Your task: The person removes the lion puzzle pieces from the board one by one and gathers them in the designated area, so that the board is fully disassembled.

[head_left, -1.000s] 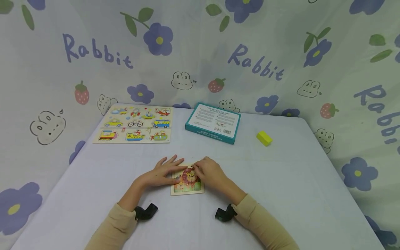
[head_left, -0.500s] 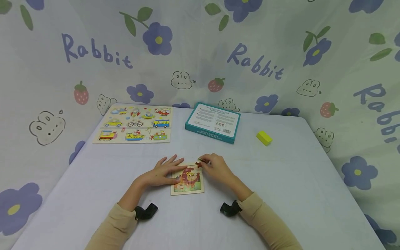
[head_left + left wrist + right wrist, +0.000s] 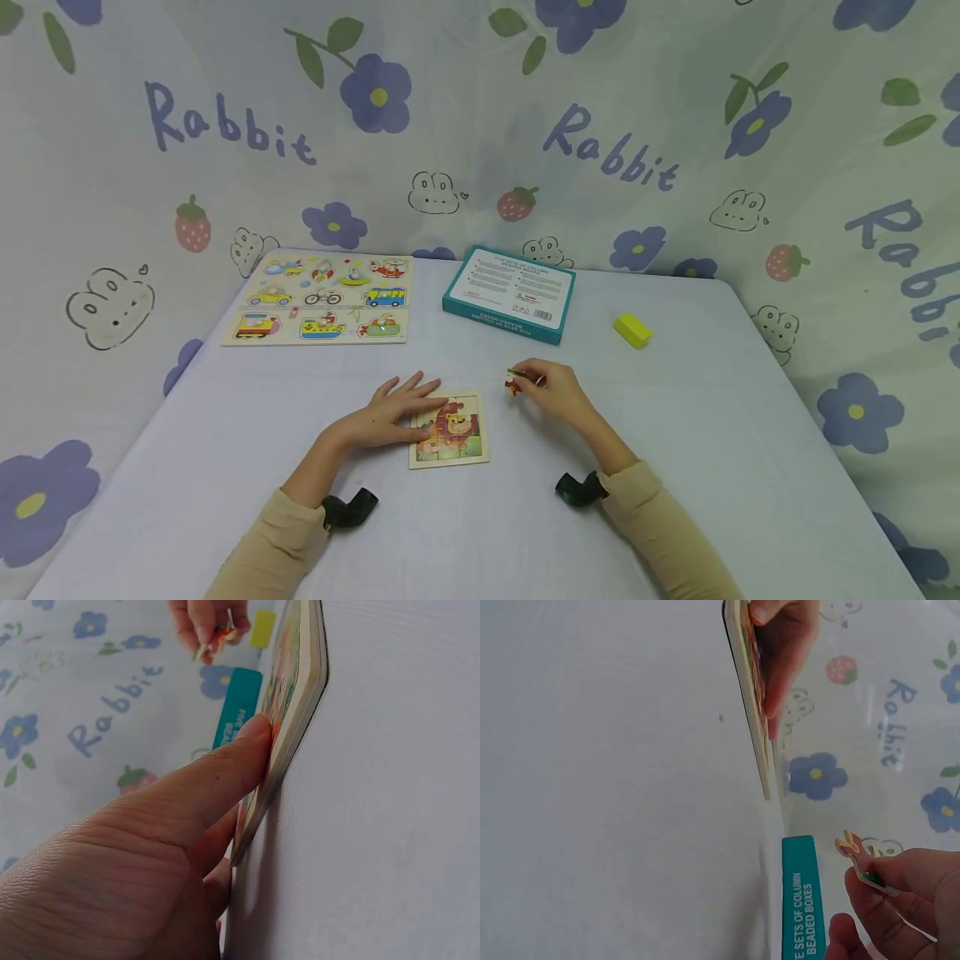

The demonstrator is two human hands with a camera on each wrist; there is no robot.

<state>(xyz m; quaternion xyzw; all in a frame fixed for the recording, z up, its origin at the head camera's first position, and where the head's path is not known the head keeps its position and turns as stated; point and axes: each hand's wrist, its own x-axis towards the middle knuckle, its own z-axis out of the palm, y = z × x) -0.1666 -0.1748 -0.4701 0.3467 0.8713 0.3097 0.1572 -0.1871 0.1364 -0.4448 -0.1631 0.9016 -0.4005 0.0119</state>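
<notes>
A small square wooden jigsaw puzzle (image 3: 459,433) with a lion picture lies on the white table, its upper right part showing bare wood. My left hand (image 3: 382,419) rests over its left side, fingers spread and thumb on the picture; the left wrist view shows the thumb (image 3: 253,729) touching the board's face. To the right of the board, my right hand (image 3: 558,392) pinches jigsaw pieces (image 3: 513,385) between thumb and fingers, above the table. In the right wrist view one piece (image 3: 861,853) is reddish brown, with a green one close against it; their exact number is unclear.
At the back left lies a larger vehicle picture board (image 3: 318,298). A teal and white box (image 3: 510,293) lies at the back middle, with a yellow block (image 3: 633,331) to its right. A patterned curtain (image 3: 480,125) hangs behind the table.
My right hand has lifted jigsaw pieces from the puzzle's upper right and moved right and slightly away with them. My left hand stays on the board.
</notes>
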